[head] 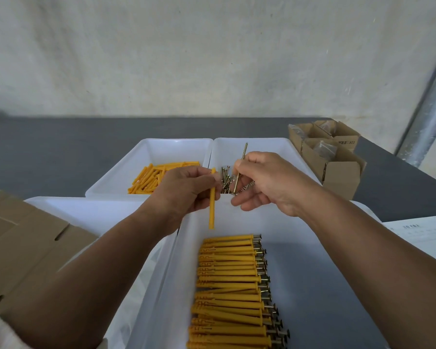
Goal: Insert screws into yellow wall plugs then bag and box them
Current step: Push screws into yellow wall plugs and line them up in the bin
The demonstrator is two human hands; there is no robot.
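— Left hand (184, 190) pinches one yellow plug (212, 197) upright above the near tray (312, 248); right hand (267, 180) grips a screw (243, 153), point up.
— Insertion step, then?
— I'd say so. Next, the screw needs turning so its tip meets the plug's open end.
— Any writing?
— Print on the cardboard box (345, 142), too small to read.

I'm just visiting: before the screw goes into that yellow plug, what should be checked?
1. The left hand grips the plug: ok.
2. The right hand pinches the screw: ok.
3. The screw tip meets the plug's mouth: not ok; they are apart and the tip points away.
4. Which end of the plug is open: cannot tell.
5. Room in the near tray beside the finished row: ok.
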